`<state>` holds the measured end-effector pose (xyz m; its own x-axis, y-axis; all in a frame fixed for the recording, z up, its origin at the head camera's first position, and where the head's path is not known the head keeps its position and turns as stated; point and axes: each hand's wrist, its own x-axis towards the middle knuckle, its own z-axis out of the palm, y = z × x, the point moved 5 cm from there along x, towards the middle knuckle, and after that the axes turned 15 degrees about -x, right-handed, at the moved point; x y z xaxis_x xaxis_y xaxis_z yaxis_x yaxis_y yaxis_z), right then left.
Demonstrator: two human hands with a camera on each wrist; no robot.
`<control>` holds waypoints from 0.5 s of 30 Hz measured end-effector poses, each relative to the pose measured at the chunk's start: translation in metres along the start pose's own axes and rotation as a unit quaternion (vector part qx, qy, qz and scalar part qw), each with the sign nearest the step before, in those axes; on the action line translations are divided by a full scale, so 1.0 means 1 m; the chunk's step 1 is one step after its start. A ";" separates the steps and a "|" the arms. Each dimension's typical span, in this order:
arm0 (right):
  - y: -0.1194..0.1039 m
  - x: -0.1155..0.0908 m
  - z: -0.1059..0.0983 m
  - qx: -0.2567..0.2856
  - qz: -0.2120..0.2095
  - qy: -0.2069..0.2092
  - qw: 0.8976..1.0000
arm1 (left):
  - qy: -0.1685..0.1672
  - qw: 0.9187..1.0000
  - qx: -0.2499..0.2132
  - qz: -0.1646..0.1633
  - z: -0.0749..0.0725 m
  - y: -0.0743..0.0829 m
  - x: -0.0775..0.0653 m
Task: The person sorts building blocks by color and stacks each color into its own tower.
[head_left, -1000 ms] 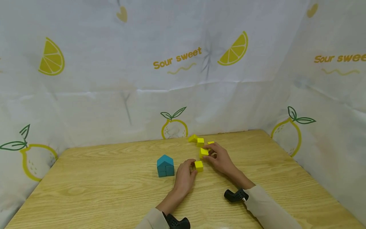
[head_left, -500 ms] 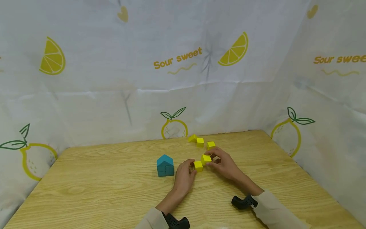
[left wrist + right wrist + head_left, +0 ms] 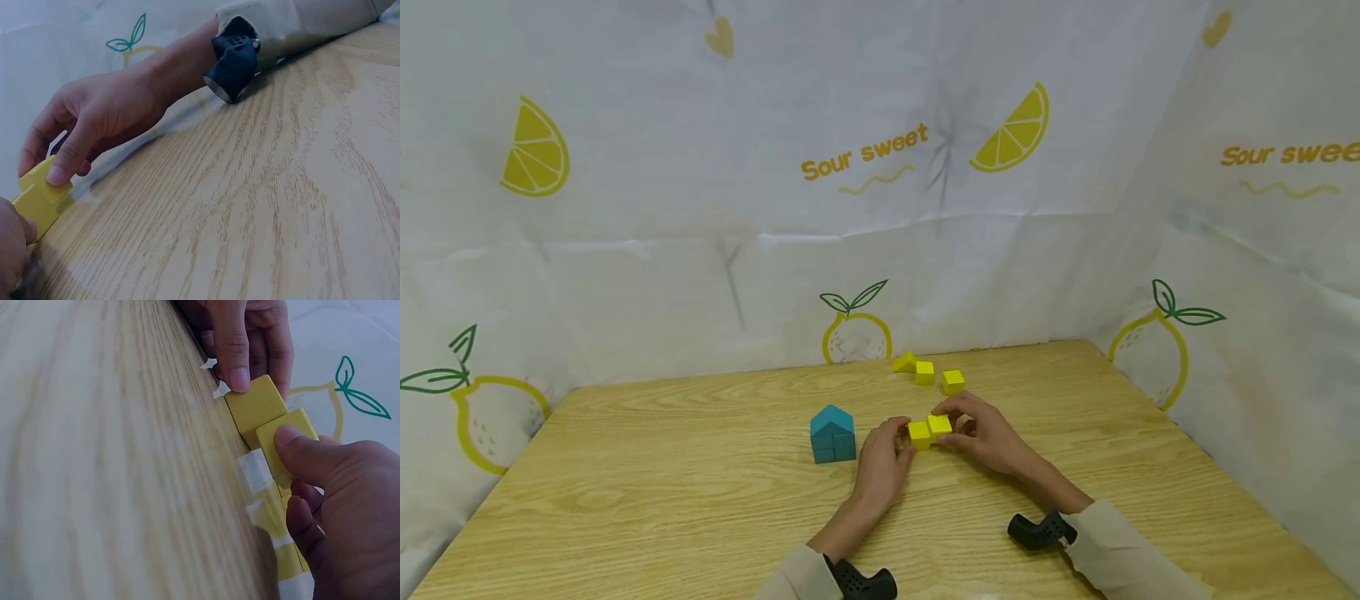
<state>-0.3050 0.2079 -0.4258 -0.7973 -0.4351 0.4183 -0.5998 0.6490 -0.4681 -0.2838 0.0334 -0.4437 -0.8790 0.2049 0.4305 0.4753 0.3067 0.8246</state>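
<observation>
1. two bare hands meet near the middle of the light wood-grain tabletop [image 3: 685, 517], the thumbs on the side nearer the person.
2. the left hand [image 3: 882, 471] is partly closed, its fingers bent; it pinches a smooth yellow left cube [image 3: 919, 436], thumb on one face and fingers on the opposite side.
3. the right hand [image 3: 988, 433] has a similar narrow opening, just the width of what it holds — a smooth yellow right cube [image 3: 938, 427], with the thumb pressed on its near face and the fingers behind.
4. those cubes stand side by side between the hands, stepped rather than flush; the head view shows no gap between them. whether the right one sits flat on the wood i cannot tell.
5. just beyond the right hand's fingers lies a loose yellow cube [image 3: 953, 382], apart from the held pair.
6. farther back, near the table's far edge, a yellow far cube [image 3: 924, 373] stands just beside a yellow triangular block [image 3: 906, 362].
7. left of the left hand, near but apart from it, a teal toy house [image 3: 832, 435] stands upright — a pointed roof piece over smaller blocks, seams showing.
8. a black curved device [image 3: 1037, 531] sits at the right wrist, by a beige sleeve [image 3: 1123, 550]; behind the table hangs a white sheet [image 3: 662, 192] printed with lemons and "sour sweet".
</observation>
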 end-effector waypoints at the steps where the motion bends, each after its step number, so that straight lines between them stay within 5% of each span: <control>1: -0.003 0.000 -0.001 0.001 -0.001 -0.001 1.000 | 0.000 1.000 -0.001 0.000 0.000 0.000 0.000; 8: -0.032 0.000 -0.014 0.013 -0.003 -0.017 1.000 | 0.001 1.000 -0.007 0.002 0.000 0.000 0.000; 15: -0.032 0.000 -0.014 0.017 -0.006 -0.018 1.000 | 0.001 1.000 -0.005 -0.004 -0.001 0.001 0.000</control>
<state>-0.2847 0.1961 -0.4005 -0.7911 -0.4661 0.3962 -0.6115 0.6217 -0.4895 -0.2837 0.0329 -0.4429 -0.8833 0.1997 0.4242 0.4672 0.2986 0.8322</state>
